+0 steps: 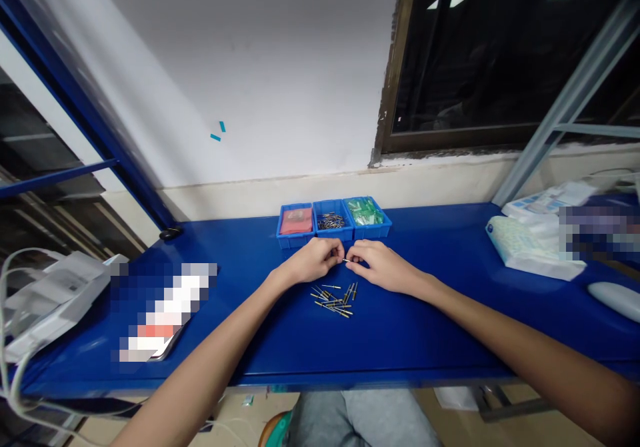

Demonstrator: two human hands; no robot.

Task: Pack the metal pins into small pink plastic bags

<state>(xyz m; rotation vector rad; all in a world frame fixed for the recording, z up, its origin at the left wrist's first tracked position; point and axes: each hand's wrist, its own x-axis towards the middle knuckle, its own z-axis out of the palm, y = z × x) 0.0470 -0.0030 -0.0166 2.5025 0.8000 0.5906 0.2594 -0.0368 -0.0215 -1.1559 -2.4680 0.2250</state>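
Note:
Both hands meet over the blue table [400,340], just in front of three joined blue bins. My left hand [320,259] and my right hand [373,264] each pinch an end of one small, thin metal pin [345,260]. Nearer to me lies a loose pile of similar pins [335,302] with brassy ends, pointing various ways. The left bin [295,239] holds pinkish-red packets, the middle bin [342,233] many dark metal pins, and the right bin [371,231] green-tinted bags.
A white power strip with cables [65,304] sits at the far left, beside a blurred-out flat item [167,320]. On the right are a soft white-green packet [533,250] and a grey rounded object [617,300]. The wall rises behind the bins.

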